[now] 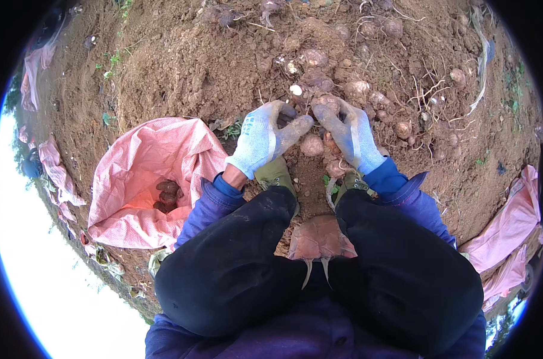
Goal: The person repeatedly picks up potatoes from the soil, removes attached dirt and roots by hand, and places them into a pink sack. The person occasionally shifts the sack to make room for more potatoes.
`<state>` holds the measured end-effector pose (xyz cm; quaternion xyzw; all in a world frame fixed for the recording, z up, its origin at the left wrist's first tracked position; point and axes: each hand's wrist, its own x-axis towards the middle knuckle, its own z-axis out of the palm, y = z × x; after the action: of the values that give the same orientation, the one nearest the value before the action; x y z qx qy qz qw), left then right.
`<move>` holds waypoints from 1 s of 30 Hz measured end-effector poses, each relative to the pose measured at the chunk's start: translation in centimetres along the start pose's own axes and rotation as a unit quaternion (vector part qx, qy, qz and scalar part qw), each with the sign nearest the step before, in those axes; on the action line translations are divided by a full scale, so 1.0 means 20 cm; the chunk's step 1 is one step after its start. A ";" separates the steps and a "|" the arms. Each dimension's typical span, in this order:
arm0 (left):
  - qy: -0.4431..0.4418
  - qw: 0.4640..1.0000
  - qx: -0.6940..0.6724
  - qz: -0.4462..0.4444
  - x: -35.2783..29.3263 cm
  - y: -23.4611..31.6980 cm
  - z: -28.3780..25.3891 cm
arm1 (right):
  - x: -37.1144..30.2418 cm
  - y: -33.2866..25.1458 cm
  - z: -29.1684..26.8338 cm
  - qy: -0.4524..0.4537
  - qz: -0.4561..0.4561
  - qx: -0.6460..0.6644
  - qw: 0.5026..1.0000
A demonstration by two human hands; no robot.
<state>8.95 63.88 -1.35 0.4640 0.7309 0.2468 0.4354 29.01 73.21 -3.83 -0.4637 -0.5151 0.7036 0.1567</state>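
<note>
Both my hands wear light blue work gloves with soiled grey fingers, and they meet over a pile of round brown taro corms on the soil. My right hand (pixel 347 128) has its fingers and thumb closed round a taro corm (pixel 326 103). Beside it, my left hand (pixel 268 134) is curled with thumb and fingers toward the same clump; what it grips is hidden. A loose corm (pixel 311 145) lies just below, between the hands. One corm near the fingertips shows a white cut spot (pixel 296 90).
An open pink woven sack (pixel 128 155) stands at my left, with several brown corms (pixel 168 192) inside. More corms (pixel 403 130) and stringy roots lie to the right and beyond. My shoes (pixel 275 173) flank the near soil. Pink sacking (pixel 505 230) lies at far right.
</note>
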 end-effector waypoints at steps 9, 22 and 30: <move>-0.098 0.993 -0.061 0.010 -0.02 0.01 0.07 | 0.01 0.03 -0.01 -0.027 -0.023 -0.154 0.987; -0.086 0.838 -0.529 -0.104 -0.05 -0.18 -0.05 | -0.01 -0.07 -0.02 -0.124 -0.256 -0.189 0.940; -0.045 0.831 -0.549 -0.085 0.01 -0.11 -0.06 | 0.13 -0.26 -0.10 0.062 -0.164 -0.039 0.984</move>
<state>6.81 63.17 -2.42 0.0956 0.4915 0.5480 0.6700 28.02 78.30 -0.65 -0.4208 -0.6006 0.6178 0.2836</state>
